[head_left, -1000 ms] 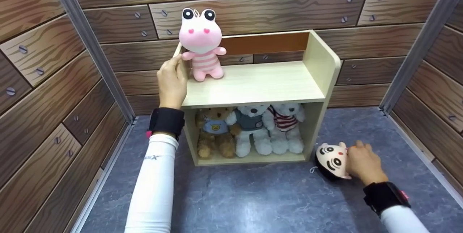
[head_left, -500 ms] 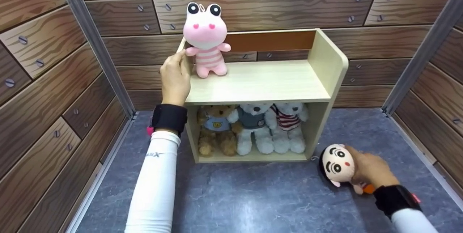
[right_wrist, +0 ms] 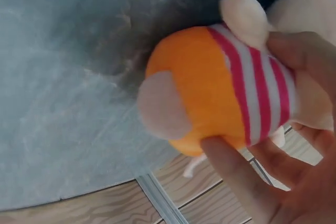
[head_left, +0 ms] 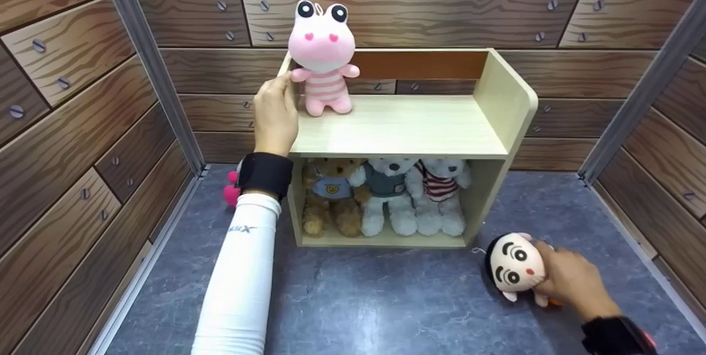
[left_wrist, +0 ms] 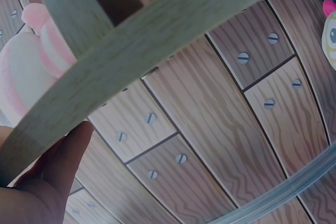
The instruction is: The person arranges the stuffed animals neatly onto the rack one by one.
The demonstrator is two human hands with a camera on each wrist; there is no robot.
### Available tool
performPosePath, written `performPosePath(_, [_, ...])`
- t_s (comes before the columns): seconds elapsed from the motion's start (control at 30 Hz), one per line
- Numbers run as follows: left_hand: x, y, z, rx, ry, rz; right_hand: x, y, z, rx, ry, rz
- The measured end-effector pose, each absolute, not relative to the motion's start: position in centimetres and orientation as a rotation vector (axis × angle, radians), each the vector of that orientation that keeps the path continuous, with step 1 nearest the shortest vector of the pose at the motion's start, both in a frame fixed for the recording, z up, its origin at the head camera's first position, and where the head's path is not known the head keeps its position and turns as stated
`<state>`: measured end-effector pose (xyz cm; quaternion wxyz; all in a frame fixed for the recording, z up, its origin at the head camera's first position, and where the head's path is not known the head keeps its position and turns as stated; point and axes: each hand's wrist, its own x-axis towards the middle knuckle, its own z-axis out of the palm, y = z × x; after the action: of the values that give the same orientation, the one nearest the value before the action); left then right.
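A light wooden shelf stands on the floor against the back wall. On its upper board, at the left end, sits a pink frog plush. My left hand grips the shelf's left side panel just beside the frog, thumb against the panel's edge. Right of the shelf, near the floor, my right hand holds a boy doll with black hair. In the right wrist view its orange, red-striped body sits between my fingers.
Three teddy bears fill the shelf's lower compartment. A small pink and yellow toy lies on the floor behind my left wrist. Wood-pattern walls close in on three sides. Grey floor stretches in front.
My right hand has closed round the boy doll and drawn it off the floor toward me and to the right. The left hand stays on the shelf panel.
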<state>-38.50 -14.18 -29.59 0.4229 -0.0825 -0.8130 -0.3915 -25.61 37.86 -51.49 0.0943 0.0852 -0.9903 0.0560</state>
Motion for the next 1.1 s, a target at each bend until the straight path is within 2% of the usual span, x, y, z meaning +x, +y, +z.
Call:
performPosePath(0.17, [-38.5, -14.3, -29.5, -0.192, -2.055, -0.969, -23.9, 36.5, -51.1, 0.233, -2.855, 0.271])
performPosePath(0.3, [-38.4, -14.3, -29.1, -0.187, -2.055, -0.975, -23.1, 34.3, -49.2, 0.250, -2.739, 0.387])
performPosePath(0.53, [-38.4, -14.2, -29.1, -0.181, -2.086, -0.976, -21.8, 28.8, -43.0, 0.386, -2.549, 0.536])
performPosePath(0.7, [-38.3, -14.2, -29.2, -0.174, -2.091, -0.978, -21.4, 24.8, -37.2, 0.480, -2.479, 0.528])
performPosePath(0.9, [-38.5, -14.2, -28.9, -0.167, -2.105, -0.950, -23.8, 20.4, -30.3, 0.376, -2.392, 0.737])
performPosePath(1.1, [-38.5, -14.1, -29.4, -0.168, -2.099, -0.973, -29.6, 16.6, -25.7, 0.164, -2.415, 1.075])
